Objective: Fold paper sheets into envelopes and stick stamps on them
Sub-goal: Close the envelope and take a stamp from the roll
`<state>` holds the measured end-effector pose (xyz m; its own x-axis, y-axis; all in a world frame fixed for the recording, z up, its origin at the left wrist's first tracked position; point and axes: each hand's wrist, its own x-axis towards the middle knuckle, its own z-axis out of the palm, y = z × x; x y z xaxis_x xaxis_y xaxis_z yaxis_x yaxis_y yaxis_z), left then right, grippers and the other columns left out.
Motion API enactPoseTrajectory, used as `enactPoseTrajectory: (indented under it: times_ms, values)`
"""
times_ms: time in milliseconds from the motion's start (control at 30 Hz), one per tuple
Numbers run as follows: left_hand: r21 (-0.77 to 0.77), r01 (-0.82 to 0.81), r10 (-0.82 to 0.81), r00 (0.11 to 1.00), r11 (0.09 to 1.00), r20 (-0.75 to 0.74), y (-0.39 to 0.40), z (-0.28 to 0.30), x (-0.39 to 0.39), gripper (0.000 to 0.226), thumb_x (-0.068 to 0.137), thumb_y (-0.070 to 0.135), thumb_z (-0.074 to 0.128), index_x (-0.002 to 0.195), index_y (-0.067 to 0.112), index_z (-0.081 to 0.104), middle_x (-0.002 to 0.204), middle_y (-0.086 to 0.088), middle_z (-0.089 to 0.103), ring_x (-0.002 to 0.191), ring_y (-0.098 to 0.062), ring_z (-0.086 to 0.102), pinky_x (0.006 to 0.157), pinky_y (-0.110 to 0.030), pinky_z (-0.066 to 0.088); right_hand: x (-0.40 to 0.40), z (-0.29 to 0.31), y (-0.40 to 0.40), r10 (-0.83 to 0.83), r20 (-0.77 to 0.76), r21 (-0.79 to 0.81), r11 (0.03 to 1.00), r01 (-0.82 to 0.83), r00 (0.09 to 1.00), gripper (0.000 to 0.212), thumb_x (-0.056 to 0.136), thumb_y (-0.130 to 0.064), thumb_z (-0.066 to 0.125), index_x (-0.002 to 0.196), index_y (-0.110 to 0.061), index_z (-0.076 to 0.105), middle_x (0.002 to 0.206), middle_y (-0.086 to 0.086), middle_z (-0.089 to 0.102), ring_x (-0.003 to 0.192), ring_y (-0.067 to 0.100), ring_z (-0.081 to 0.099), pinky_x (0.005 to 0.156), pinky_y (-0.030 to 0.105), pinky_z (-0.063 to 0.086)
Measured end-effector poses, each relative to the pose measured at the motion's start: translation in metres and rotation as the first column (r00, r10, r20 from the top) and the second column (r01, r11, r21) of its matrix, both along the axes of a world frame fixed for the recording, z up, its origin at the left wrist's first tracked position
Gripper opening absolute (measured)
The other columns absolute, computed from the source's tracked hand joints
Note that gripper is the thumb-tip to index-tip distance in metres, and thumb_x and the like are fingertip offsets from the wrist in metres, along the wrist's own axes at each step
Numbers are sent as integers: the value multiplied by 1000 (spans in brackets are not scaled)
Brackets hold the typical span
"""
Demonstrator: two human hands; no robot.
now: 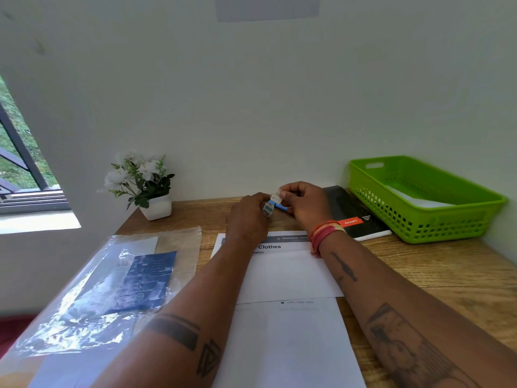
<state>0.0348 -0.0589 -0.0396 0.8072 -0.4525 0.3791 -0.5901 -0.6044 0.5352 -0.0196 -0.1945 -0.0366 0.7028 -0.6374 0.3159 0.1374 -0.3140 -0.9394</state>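
Observation:
Both hands meet above the far middle of the wooden desk (436, 278). My left hand (247, 217) grips a small roll of stamps (267, 209) with a blue strip running off it. My right hand (306, 204) pinches a small white stamp (276, 196) at the free end of that strip. Below my forearms lies a folded white paper sheet (291, 273), printed text showing at its top edge. Another white sheet (288, 345) lies nearer to me, partly under it.
A clear plastic sleeve (112, 289) holding a dark blue booklet lies at the left. A white pot of white flowers (151, 189) stands at the back left. A black notebook (355, 217) and a green basket (419, 197) with white paper inside sit at the back right against the wall.

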Motion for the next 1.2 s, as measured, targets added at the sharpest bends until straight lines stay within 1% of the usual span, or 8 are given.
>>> enactPoseTrajectory:
  times_ms: [167,333,433,533,700,900,1067,1200]
  values:
    - [-33,-11,13,999,999,53,-2,1,-4,34,97,21,54,127,26,67,122,-7,60,112,-26,59,93,-40,50,-6,6,7,53,48,156,986,-60,997,10,88,-4,73,97,-6,73,92,13,75,66,9,68,61,18,58]
    - [-268,54,-43,998,962,46,-4,1,-10,29,98,43,53,107,23,72,101,3,68,94,-13,63,79,-28,46,-14,11,14,82,89,245,964,-102,993,16,86,-3,75,100,3,71,90,19,74,71,20,71,62,24,60]
    - [-370,42,-57,998,928,-27,-2,2,-10,28,94,54,59,99,29,70,89,15,69,83,3,63,66,-9,41,-16,11,14,83,83,217,971,-99,993,12,85,-6,76,95,-1,72,86,16,75,70,20,74,63,27,61]
    - [-435,23,-71,993,900,-94,0,2,-8,16,92,46,67,95,31,70,83,19,69,80,13,60,61,-2,39,-16,11,13,104,80,224,967,-119,991,10,87,-4,73,96,-1,71,86,18,75,70,20,74,63,26,61]
    - [-503,-15,-85,981,864,-175,-1,0,-2,15,96,32,67,102,21,74,86,14,71,80,2,64,61,-4,41,-15,11,13,130,53,183,973,-138,990,11,89,-4,70,100,-5,70,80,8,75,62,14,73,52,19,54]
    - [-549,-9,-133,967,836,-218,-2,-2,2,14,97,22,65,107,19,74,94,5,74,88,-11,69,78,-22,53,-15,10,12,117,-36,39,993,-116,992,12,91,-9,69,100,-15,72,81,0,75,62,4,71,54,18,55]
    - [-521,35,-146,974,853,-174,0,-1,0,20,97,18,65,114,23,73,97,7,73,90,-4,67,76,-13,48,-18,10,9,66,-54,-8,998,-66,996,7,90,-18,71,96,-16,74,88,0,74,78,14,70,68,28,62]
    - [-434,98,-164,979,896,-118,1,0,-3,26,97,17,65,121,28,68,88,10,69,84,1,62,65,1,39,-19,11,2,78,-116,-136,986,-93,990,11,90,-19,73,99,-18,77,90,-6,73,83,9,68,74,25,59]
